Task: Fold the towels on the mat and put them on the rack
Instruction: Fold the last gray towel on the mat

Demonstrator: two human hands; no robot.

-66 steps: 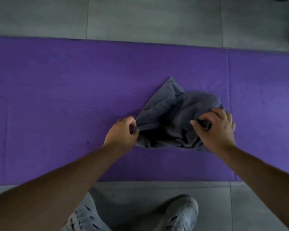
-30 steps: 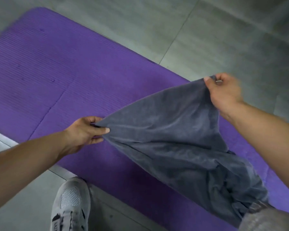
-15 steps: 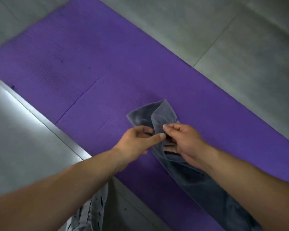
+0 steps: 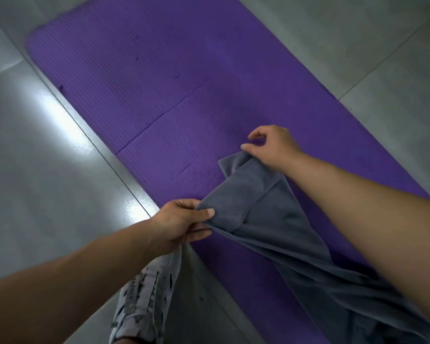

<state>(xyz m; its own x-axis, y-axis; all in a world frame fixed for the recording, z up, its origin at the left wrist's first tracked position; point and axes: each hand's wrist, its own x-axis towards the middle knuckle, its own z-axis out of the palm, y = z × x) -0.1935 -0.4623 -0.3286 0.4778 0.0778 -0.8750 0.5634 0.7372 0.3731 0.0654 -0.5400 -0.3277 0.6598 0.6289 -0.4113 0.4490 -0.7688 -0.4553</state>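
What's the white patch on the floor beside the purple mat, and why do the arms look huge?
Head view: the patch is glare, light reflecting off the glossy grey floor tiles; the wide-angle lens swells the forearms near the frame edges; the ribbed purple foam mat and grey cloth towel are evenly lit.

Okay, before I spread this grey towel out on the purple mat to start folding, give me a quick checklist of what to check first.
1. Left hand grips a towel edge: ok, thumb and fingers pinch the grey towel.
2. Right hand holds the far corner: cannot tell. Thumb and forefinger are apart, and the cloth runs under the palm.
3. Towel spread flat: not ok. It is doubled over between the hands and trails bunched toward the lower right.
4. Bare stretch of purple mat ahead: ok.
5. Shoe off the mat: ok, it stands on the floor beside it.
6. Rack located: cannot tell, none in view.
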